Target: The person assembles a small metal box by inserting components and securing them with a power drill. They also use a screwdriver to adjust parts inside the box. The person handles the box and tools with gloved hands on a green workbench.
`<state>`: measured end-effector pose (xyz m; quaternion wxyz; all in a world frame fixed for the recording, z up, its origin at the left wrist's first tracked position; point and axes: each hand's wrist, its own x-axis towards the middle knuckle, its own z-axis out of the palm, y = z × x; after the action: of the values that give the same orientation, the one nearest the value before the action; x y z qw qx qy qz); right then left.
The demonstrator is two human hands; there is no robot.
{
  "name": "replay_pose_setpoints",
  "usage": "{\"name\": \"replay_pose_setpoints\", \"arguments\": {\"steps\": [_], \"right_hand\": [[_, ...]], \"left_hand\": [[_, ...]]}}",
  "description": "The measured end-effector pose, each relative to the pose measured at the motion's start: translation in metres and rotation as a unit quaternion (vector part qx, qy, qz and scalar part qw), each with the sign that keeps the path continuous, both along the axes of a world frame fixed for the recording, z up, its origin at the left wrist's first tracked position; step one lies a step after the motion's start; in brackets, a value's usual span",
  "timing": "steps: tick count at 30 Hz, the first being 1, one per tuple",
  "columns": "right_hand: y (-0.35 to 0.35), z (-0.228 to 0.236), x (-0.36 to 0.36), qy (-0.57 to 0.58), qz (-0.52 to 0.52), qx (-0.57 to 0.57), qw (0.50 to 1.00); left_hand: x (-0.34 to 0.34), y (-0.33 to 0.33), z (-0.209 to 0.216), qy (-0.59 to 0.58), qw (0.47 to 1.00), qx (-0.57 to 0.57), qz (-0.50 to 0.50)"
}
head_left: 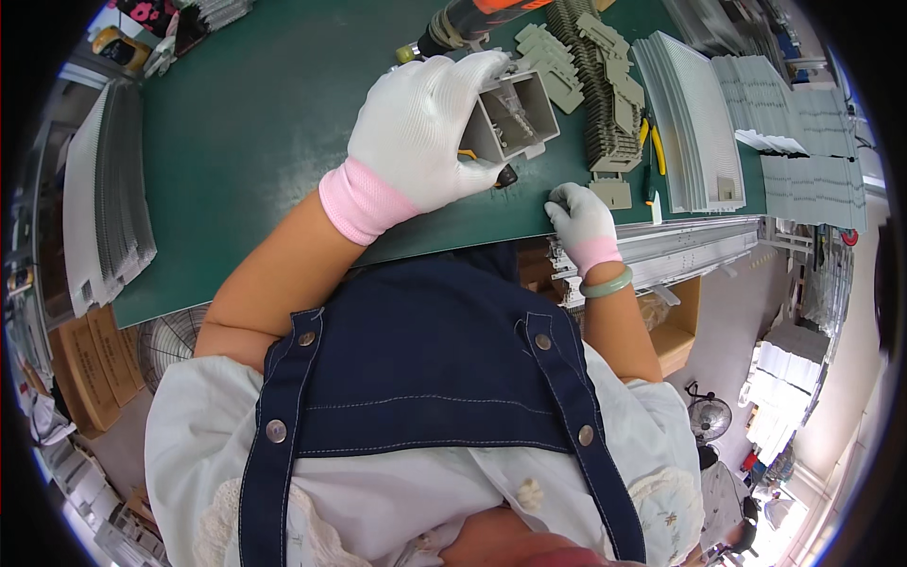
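Note:
My left hand (416, 128), in a white glove with a pink cuff, grips a small grey open-topped box (518, 142) over the green table. A divider splits the box, and small screws (515, 115) show inside it. Beneath the box pokes out the dark end of a tool (507, 177), mostly hidden. My right hand (583, 223), gloved alike, is at the table's near edge with fingers curled in. Whatever those fingers may hold is hidden. Close to it lies a flat beige plastic piece (610, 194).
An orange and black power screwdriver (468, 24) is beyond my left hand. Rows of beige plastic parts (605, 104) stand to the right, beside yellow-handled pliers (658, 149). Stacked white panels (685, 123) are farther right; grey panels (111, 189) stand at the left edge.

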<state>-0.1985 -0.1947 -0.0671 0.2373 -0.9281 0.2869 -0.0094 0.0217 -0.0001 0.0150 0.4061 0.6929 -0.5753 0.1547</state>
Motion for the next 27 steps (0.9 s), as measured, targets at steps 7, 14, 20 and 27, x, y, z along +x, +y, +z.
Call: {"name": "replay_pose_setpoints", "arguments": {"steps": [7,14,20,27], "right_hand": [[-0.002,0.01,0.001,0.053,-0.008,-0.03,0.998],[0.001,0.02,0.013,0.067,0.022,-0.013,0.997],[0.044,0.102,0.046,-0.395,0.006,0.344,0.852],[0.049,0.105,0.06,-0.364,0.137,0.013,0.921]], "left_hand": [[0.001,0.003,0.006,0.015,1.0,0.005,-0.013],[0.001,0.007,0.008,0.015,1.0,0.0,-0.019],[-0.002,0.002,0.006,0.02,0.999,-0.021,-0.038],[-0.005,0.006,0.011,0.036,0.999,-0.003,-0.038]]}}
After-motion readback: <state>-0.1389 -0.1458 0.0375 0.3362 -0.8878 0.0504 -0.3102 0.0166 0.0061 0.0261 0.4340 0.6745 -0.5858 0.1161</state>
